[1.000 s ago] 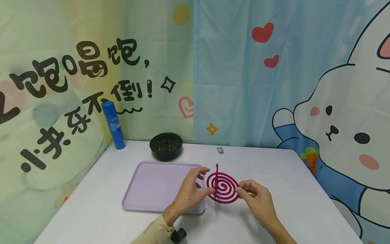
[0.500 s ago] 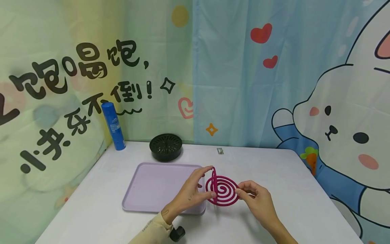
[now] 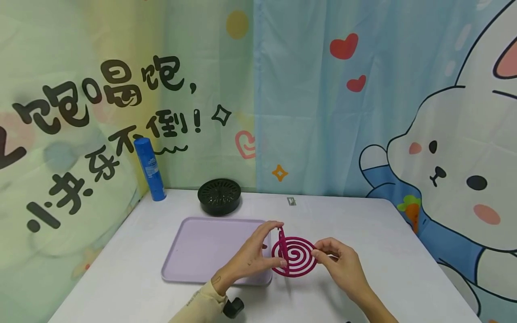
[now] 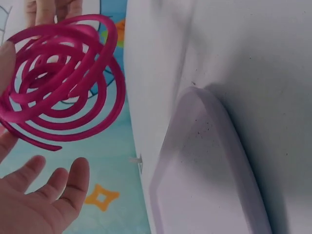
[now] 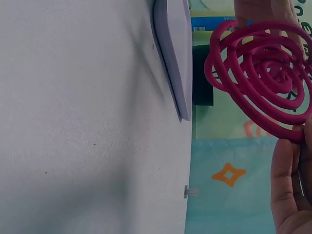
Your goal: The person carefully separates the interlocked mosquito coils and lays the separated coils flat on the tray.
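Observation:
Two magenta mosquito coils are held above the table. One coil (image 3: 296,274) faces the head view as an open spiral, its right rim pinched between the thumb and fingers of my right hand (image 3: 339,267). The other coil (image 3: 284,255) stands almost edge-on at the left, crossing in front of the first. My left hand (image 3: 250,258) holds it, thumb low and index finger at its top. In the left wrist view the remaining left fingers (image 4: 73,190) stretch out away from the coils. Both wrist views show the spirals at an angle to each other, overlapping; whether they still touch cannot be told.
A lilac tray (image 3: 210,251) lies left of the coils, partly beneath the left hand. Behind it stand a black round slotted holder (image 3: 219,197) and a blue spray can (image 3: 150,169). A small metal piece (image 3: 291,201) lies near the white table's (image 3: 343,224) far edge.
The left index finger has come onto the top of the edge-on coil, which now leans a little left. Both coils have sunk slightly in view. The right hand keeps its grip.

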The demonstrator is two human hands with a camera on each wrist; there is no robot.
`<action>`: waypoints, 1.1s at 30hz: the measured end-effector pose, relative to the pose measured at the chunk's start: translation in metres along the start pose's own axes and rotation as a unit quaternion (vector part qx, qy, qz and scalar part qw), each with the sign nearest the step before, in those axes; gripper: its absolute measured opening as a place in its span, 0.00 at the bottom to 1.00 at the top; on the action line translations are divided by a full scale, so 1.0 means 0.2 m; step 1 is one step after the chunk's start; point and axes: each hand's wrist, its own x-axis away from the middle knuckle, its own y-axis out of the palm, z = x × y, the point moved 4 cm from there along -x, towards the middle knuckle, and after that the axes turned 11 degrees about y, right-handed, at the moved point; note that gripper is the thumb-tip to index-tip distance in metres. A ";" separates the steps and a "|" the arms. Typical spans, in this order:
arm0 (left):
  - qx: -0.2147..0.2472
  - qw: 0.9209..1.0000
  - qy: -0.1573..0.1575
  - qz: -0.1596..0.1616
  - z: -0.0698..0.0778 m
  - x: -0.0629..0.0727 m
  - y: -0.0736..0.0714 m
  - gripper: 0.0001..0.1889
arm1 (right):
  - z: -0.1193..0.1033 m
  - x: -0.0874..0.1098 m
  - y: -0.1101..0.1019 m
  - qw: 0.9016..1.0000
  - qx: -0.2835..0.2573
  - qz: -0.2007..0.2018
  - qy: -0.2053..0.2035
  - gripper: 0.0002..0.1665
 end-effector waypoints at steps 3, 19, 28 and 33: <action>-0.002 1.000 -0.004 -0.006 0.00 0.00 -0.01 0.44 | 0.00 0.00 0.00 1.000 0.008 -0.006 -0.002 0.07; 0.010 1.000 -0.008 -0.010 -0.02 -0.01 0.00 0.33 | 0.00 -0.01 -0.01 0.999 0.005 -0.042 0.007 0.09; 0.073 0.997 -0.032 -0.005 -0.03 0.00 -0.01 0.26 | 0.00 -0.02 -0.02 0.999 -0.009 -0.051 0.008 0.07; 0.129 0.991 -0.043 -0.003 -0.05 0.00 0.00 0.19 | 0.01 -0.02 -0.02 0.998 -0.021 -0.062 0.007 0.08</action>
